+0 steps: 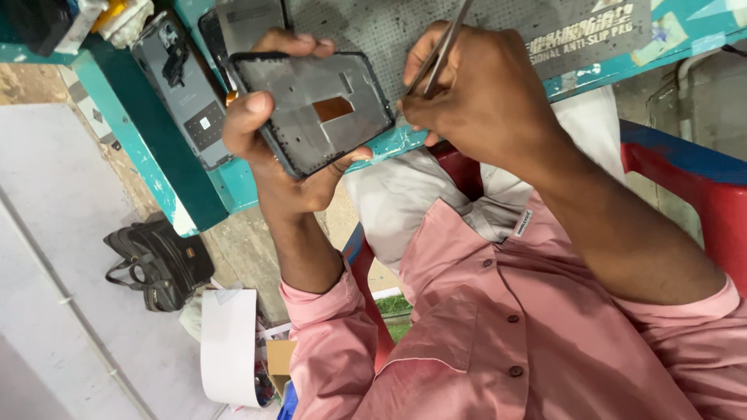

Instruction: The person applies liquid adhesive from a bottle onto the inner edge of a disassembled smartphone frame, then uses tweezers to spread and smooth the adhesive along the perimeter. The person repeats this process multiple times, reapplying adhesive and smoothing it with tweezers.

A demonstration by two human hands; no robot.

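1. The phone frame [311, 113], a dark shell with a grey inner plate and a copper-coloured patch near its middle, is held up in the air just above the edge of the teal bench [194, 187], inner side facing the camera.
2. The left hand [272, 148] clasps the frame firmly, thumb on the near long edge, fingertips over the far edge.
3. The right hand [482, 101] pinches metal tweezers [440, 54] closed between thumb and fingers; their tips meet the frame's right edge. Whether they grip anything is hidden.
4. To work this well, I judge: keep the frame braced, tips shallow, and avoid scraping the copper patch.
5. Nearby lie a second phone back [183, 85] on the bench, a grey mat [405, 27] behind, and a black bag [159, 264] on the floor.
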